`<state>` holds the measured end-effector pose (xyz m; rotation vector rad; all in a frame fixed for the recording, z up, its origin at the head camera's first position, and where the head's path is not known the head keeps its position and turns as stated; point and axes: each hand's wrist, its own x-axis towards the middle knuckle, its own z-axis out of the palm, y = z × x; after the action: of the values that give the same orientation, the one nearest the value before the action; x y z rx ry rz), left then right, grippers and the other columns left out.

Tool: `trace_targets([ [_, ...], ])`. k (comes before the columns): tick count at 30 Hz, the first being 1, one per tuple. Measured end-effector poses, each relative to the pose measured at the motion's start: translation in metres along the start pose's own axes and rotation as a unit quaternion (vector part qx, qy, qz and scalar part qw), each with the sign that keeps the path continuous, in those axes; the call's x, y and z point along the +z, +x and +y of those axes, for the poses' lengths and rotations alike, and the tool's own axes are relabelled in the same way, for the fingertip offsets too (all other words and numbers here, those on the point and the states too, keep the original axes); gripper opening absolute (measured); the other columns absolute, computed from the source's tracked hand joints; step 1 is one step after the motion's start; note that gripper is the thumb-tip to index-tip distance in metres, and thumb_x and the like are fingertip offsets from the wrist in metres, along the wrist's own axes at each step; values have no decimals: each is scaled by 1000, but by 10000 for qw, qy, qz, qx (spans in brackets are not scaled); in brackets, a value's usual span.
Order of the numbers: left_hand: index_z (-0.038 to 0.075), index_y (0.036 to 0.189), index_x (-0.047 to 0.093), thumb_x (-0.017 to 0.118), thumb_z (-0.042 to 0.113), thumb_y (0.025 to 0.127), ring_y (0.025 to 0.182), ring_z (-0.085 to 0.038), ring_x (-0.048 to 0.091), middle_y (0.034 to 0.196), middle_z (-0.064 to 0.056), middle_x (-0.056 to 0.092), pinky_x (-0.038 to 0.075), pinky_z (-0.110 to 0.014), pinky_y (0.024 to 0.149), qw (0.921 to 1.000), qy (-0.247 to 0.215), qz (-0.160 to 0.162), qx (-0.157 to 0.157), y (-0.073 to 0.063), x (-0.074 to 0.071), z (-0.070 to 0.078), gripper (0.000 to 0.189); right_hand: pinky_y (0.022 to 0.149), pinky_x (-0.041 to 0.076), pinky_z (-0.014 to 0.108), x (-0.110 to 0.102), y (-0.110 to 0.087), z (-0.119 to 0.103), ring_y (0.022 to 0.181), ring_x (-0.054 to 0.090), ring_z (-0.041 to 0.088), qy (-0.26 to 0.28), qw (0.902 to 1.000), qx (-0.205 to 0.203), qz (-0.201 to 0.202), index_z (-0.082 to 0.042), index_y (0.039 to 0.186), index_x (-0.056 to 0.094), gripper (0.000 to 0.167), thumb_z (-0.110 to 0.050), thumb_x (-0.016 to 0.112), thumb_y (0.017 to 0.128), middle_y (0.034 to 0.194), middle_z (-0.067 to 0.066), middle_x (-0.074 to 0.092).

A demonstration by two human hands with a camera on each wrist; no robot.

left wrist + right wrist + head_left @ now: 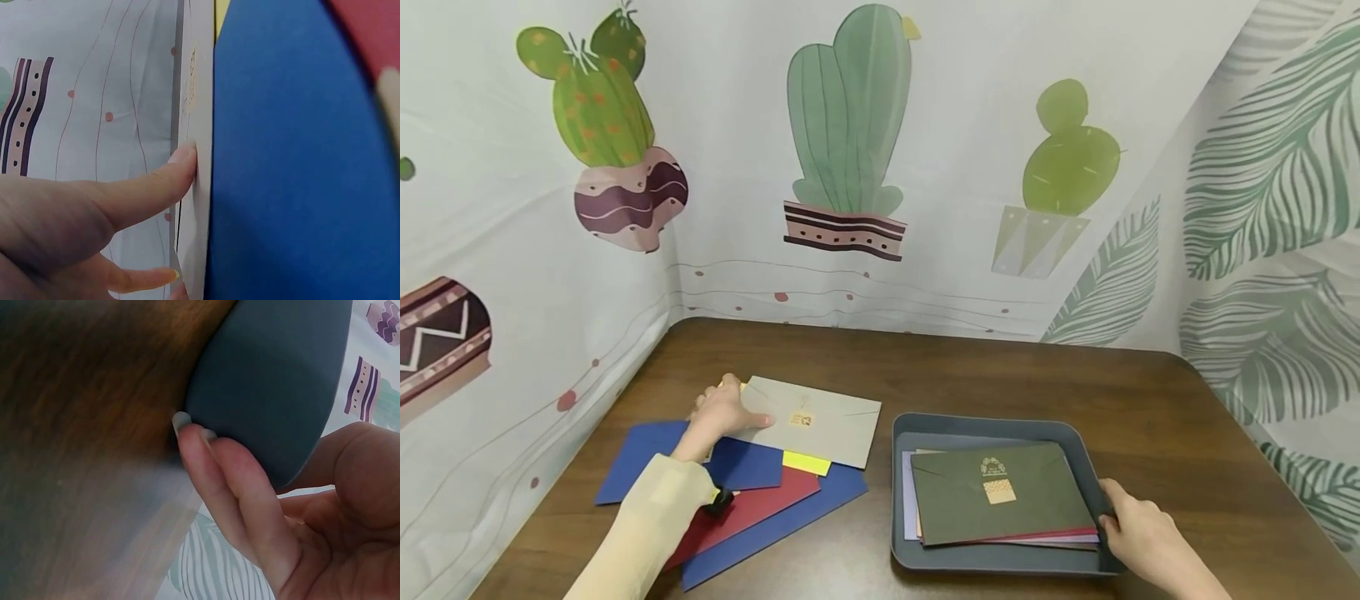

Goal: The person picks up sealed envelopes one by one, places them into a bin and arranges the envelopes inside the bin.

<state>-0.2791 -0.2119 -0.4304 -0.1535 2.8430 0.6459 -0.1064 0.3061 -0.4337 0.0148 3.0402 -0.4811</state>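
While the right hand (1142, 531) grips the tray (985, 427), the left hand (721, 411) pinches the beige envelope (823, 423); best lift it level.

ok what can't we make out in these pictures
Head view: the rest of the yellow paper, hidden by the pale envelope.
Head view: detail in the gold mark on the green envelope, too small.
Right wrist view: much of the tray, cut off by the top edge.

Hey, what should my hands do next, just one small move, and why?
Probably lift the pale grey rectangular paper envelope toward the dark grey rectangular tray: your left hand pinches that envelope, your right hand grips the tray's side, and a dark green paper envelope lies inside.
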Motion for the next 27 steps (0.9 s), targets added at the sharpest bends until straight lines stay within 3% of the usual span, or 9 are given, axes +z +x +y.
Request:
trace_targets([
  [3, -13, 139, 27, 82, 40, 75, 119, -58, 43, 130, -41, 44, 38, -68, 96, 9998, 34, -53, 193, 1, -1, -2, 99, 57, 49, 47, 0, 0, -1, 73, 67, 31, 10, 10000, -11, 42, 4, 119, 53, 39, -5, 64, 84, 87, 18, 70],
  [9, -4, 149, 18, 82, 40, 75, 127, -62, 33, 145, -36, 34, 29, -72, 102, 9972, 176, -339, 640, 4, -6, -1, 108, 58, 50, 49, -1, 1, -1, 75, 67, 33, 10, 10000, 9, -13, 4, 120, 52, 39, -4, 64, 84, 89, 21, 69],
  [13, 3, 150, 18, 83, 39, 74, 126, -61, 34, 145, -35, 34, 33, -71, 99, 9970, -2, -485, 609, 3, -8, -2, 106, 58, 50, 49, 0, 1, 0, 76, 67, 34, -5, 10000, 9, -69, 6, 120, 51, 39, -4, 64, 84, 89, 22, 69],
  [18, 6, 141, 23, 86, 32, 71, 118, -51, 45, 136, -37, 41, 43, -62, 91, 9964, -558, -316, 556, 3, -8, -7, 98, 58, 50, 48, 1, 1, -1, 76, 67, 34, -7, 10000, -41, 17, 5, 120, 51, 39, -5, 64, 84, 90, 22, 69],
  [22, 5, 133, 27, 86, 30, 72, 111, -47, 51, 131, -37, 45, 47, -57, 84, 9950, -717, -12, 691, 4, -10, -11, 87, 58, 50, 48, 0, 0, -1, 76, 68, 34, -6, 10000, -65, 7, 6, 121, 51, 40, -4, 63, 85, 90, 21, 70],
  [27, 5, 124, 35, 82, 29, 77, 92, -36, 56, 113, -29, 57, 49, -44, 72, 9902, -938, 299, 986, 3, -13, -21, 71, 57, 49, 48, 0, -1, -1, 75, 68, 33, 30, 10000, -78, -35, 8, 121, 50, 39, -4, 63, 85, 88, 20, 70],
])
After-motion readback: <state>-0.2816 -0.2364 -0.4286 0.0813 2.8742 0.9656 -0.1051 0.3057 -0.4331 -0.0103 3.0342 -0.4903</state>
